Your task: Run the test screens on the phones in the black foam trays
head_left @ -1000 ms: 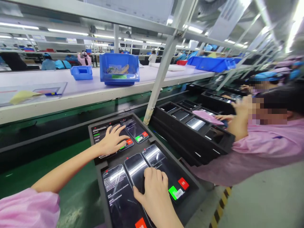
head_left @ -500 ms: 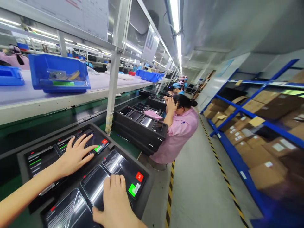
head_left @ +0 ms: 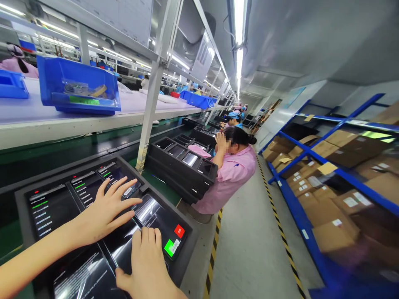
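Observation:
A black foam tray (head_left: 23, 207) holds several phones with lit screens. My left hand (head_left: 104, 209) is spread palm down over the tray's middle, its fingers apart above the phones. The far right phone (head_left: 116, 174) shows green and white text. Lower down, my right hand (head_left: 148, 257) rests over the front row, fingers bent and the thumb apart, with nothing held. Beside it lies a phone (head_left: 160, 220) with one red and one green square. A phone at the far left (head_left: 46, 211) shows a text list. My hands hide parts of the middle phones.
A blue bin (head_left: 79, 83) with small parts stands on the shelf (head_left: 131, 110). Beyond a white post (head_left: 152, 95), stacked black trays (head_left: 181, 174) hold phones beside a seated person in pink (head_left: 233, 178). Cardboard boxes (head_left: 335, 228) fill a blue rack at right.
My left hand has moved right across the tray. The red and green squares on the far right phone have given way to a text list. The view has shifted slightly.

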The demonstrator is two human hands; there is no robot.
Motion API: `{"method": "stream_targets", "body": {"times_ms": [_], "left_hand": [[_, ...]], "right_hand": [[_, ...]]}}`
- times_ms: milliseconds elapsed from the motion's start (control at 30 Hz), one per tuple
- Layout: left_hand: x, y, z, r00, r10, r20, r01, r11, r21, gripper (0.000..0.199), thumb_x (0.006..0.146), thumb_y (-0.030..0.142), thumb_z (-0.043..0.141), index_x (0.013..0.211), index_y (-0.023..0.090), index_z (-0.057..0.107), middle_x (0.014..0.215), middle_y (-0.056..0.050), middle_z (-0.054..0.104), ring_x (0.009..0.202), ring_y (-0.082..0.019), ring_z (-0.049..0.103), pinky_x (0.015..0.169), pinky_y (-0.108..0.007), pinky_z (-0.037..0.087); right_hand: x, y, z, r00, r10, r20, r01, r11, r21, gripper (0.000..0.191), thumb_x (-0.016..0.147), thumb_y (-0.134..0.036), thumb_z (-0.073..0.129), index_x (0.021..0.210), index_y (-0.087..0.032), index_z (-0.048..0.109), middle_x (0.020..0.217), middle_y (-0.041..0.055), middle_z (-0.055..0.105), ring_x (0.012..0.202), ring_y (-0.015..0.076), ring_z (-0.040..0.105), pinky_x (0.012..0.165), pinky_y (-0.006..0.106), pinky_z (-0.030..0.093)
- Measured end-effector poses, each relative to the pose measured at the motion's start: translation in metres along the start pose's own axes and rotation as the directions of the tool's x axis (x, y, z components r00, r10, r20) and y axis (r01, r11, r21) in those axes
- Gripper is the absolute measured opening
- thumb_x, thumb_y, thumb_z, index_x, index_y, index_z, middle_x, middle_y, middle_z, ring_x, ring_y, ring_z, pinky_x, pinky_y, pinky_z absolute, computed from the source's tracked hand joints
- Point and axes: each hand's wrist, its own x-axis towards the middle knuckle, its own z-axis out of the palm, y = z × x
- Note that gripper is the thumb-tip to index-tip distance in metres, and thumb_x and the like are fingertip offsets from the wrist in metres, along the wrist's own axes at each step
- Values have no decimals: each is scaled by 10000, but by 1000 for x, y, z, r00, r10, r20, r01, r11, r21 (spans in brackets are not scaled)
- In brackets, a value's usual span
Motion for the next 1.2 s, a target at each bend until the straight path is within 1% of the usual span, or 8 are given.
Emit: {"method": "stream_targets", "body": {"times_ms": [267, 433, 533, 633, 767, 867, 1000, 1200], "left_hand": [[23, 12, 2, 986, -104, -131, 81, 983, -164, 299, 916, 355, 358, 1103, 343, 591, 1386, -40, 406, 1306, -288, 293, 1022, -632, 117], [23, 20, -3, 921, -137, -364, 55, 972, -228, 291, 910, 284, 349, 975, 289, 633, 1220, -34, 549, 1205, -226, 425, 1057, -551, 90], [21, 19, -5, 906, -120, -405, 25, 972, -234, 272, 896, 266, 374, 948, 278, 640, 1170, -30, 579, 1166, -220, 455, 1058, -532, 80], [20, 17, -8, 949, -96, -299, 11, 962, -273, 295, 907, 296, 359, 954, 279, 650, 1182, -32, 571, 1162, -222, 447, 1052, -541, 77], [23, 18, -12, 997, 73, -20, -75, 923, -378, 430, 939, 384, 257, 962, 291, 676, 1257, -33, 519, 1209, -242, 386, 1060, -549, 66], [24, 23, -8, 973, 198, 118, -131, 895, -426, 524, 943, 433, 185, 953, 308, 694, 1368, -18, 420, 1285, -280, 277, 1063, -551, 72], [26, 27, 1, 932, 294, 211, -177, 879, -442, 512, 939, 448, 194, 1001, 314, 684, 1464, -11, 282, 1324, -338, 192, 1043, -590, 92], [51, 36, -1, 891, 395, 223, -254, 842, -475, 517, 940, 446, 216, 967, 280, 705, 1467, -27, 298, 1321, -367, 218, 1034, -609, 120]], "right_hand": [[-2, 7, 17, 998, -14, -59, 15, 1000, 17, 550, 572, -500, 684, 924, -87, 597, 948, 182, 603, 919, 365, 541, 915, 577, 376], [-1, 9, 17, 995, -38, -90, 36, 999, -21, 547, 541, -511, 692, 884, -94, 610, 910, 179, 609, 875, 356, 552, 892, 563, 399], [-3, 9, 10, 991, -69, -117, 63, 997, -54, 477, 580, -481, 695, 863, -110, 598, 884, 157, 603, 862, 318, 548, 882, 530, 410], [-5, 6, 1, 993, -67, -98, 62, 996, -58, 369, 624, -421, 688, 819, -124, 589, 861, 135, 594, 839, 287, 539, 840, 502, 426], [-6, 5, -4, 993, -60, -102, 54, 996, -67, 352, 640, -394, 686, 833, -113, 598, 910, 159, 602, 869, 293, 539, 837, 483, 421], [-7, 4, -1, 995, -38, -90, 33, 998, -60, 442, 635, -400, 697, 930, -81, 613, 932, 168, 618, 899, 307, 550, 855, 477, 416], [-8, 3, 3, 993, -47, -105, 40, 997, -66, 633, 633, -418, 703, 1112, -27, 570, 1043, 210, 617, 999, 336, 541, 896, 486, 395], [-6, -1, -3, 1000, -11, 29, 13, 999, -49, 659, 696, -408, 659, 1178, 23, 530, 1167, 284, 558, 1104, 366, 509, 940, 490, 362]]}}
